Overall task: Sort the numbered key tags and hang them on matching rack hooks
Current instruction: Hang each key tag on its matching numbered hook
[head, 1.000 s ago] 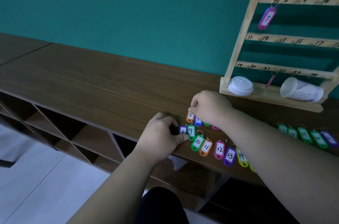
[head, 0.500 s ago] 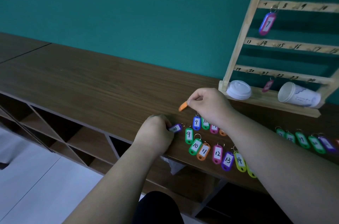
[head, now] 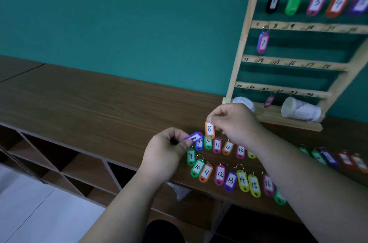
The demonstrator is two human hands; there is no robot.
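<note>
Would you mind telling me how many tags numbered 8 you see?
2. The orange tag dangles from the right hand, pinched by its ring; the purple tag is pinched in the left hand beside it. Others may be hidden under the hands.

On the counter (head: 99,99), tag rows (head: 219,174); behind them at right, the rack (head: 294,63).

2 hands pinching, below the rack (head: 294,63).
The left hand (head: 167,153) pinches a purple tag (head: 194,137); the right hand (head: 237,123), nearer the rack, an orange tag (head: 209,129).
</note>
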